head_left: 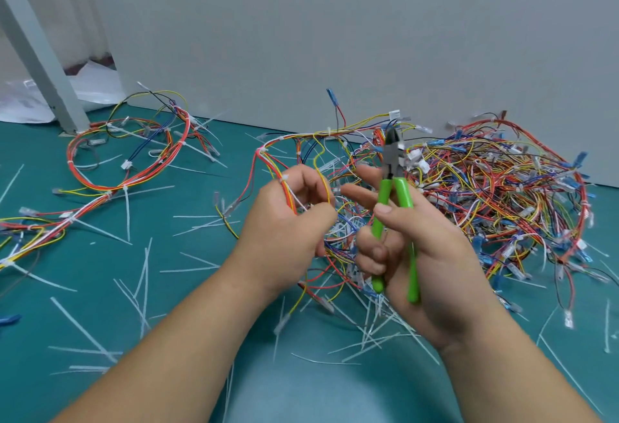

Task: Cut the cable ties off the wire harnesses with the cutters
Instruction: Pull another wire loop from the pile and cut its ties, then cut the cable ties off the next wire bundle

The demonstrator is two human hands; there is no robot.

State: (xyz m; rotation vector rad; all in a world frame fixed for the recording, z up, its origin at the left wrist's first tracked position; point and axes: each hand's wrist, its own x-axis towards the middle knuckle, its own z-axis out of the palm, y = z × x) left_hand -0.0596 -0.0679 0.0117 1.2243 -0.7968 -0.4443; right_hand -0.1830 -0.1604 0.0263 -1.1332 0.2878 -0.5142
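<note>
- Your right hand [435, 255] grips the one pair of cutters [395, 194]. The thumb lies across the left handle, the lower fingers [371, 255] curl round it, and two upper fingers stretch out towards your other hand.
- The cutters stand nearly upright, long axis running away from you. The grey metal nose points up towards the wall [335, 37] and the two smooth green handles point down into your palm.
- The handles spread a little at the bottom. The blades look almost together, though you cannot tell exactly.
- Your left hand [284, 221] is curled, pinching a thin harness [268, 154] of red, yellow and white wires just below a white cable tie [285, 178]. From there the harness arches up and right.
- A second harness [117, 154] lies in a loose loop on the teal surface [187, 288], well to the left, with white ties along it.
- Behind the cutters sits a tangled pile of wires [502, 194] with blue and white plugs, too knotted to count.
- Thin, straight white tie strips [83, 329] lie scattered flat around both arms, too many to count.
- One grey post [40, 54] slants down at far left.
</note>
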